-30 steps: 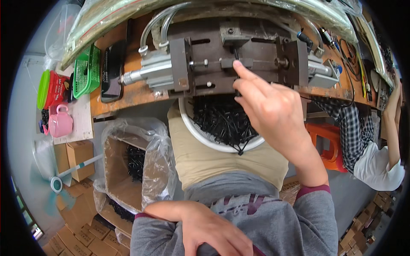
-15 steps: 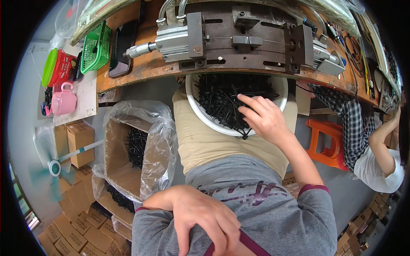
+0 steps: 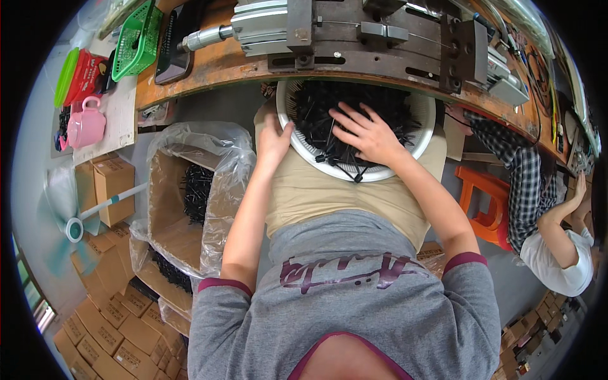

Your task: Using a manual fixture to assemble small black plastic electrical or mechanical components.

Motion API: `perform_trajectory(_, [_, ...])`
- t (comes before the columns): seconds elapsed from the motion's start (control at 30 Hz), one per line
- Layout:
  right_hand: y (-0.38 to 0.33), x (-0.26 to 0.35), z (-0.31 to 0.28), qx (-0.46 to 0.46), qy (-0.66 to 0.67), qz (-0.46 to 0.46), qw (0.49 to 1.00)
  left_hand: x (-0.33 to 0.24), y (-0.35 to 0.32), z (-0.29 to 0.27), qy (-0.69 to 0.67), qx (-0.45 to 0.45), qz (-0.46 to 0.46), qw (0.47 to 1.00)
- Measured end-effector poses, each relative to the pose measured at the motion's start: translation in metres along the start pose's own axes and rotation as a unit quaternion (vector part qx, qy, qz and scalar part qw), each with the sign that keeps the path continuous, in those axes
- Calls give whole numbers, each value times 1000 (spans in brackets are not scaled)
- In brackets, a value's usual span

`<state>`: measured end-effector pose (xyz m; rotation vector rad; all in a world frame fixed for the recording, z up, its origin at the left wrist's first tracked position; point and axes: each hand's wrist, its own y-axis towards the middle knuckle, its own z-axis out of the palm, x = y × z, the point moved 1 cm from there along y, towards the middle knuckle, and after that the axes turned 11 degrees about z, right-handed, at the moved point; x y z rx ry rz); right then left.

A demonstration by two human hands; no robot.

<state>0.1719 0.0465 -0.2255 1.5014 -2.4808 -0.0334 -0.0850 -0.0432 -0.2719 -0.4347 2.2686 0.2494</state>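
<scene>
A white round basin (image 3: 303, 147) full of thin black plastic strips (image 3: 329, 107) rests on my lap, under the edge of a wooden bench (image 3: 209, 66). My right hand (image 3: 367, 133) lies flat on the black strips, fingers spread. My left hand (image 3: 273, 140) holds the basin's left rim. On the bench above sits a grey metal machine (image 3: 373, 31) with a cylinder sticking out to the left.
A plastic-lined cardboard box (image 3: 190, 202) with more black strips stands at my left. Green basket (image 3: 138, 39), pink mug (image 3: 85, 125), fan (image 3: 69, 221) and stacked cartons (image 3: 107, 304) lie further left. Another person (image 3: 544, 209) sits on the right by an orange stool (image 3: 484, 199).
My right hand came down from the machine into the basin. My left hand rose from my lap to the basin's rim. The view tilted downward.
</scene>
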Motion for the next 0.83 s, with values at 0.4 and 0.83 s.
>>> perform_trajectory(0.4, [5,-12,-34,1,110,195,975,-77,-2,-105,80,-211,236,945])
perform_trajectory(0.83, [-60,67,-59,3,213,163,963,-89,182,-193,321,-142,128,928])
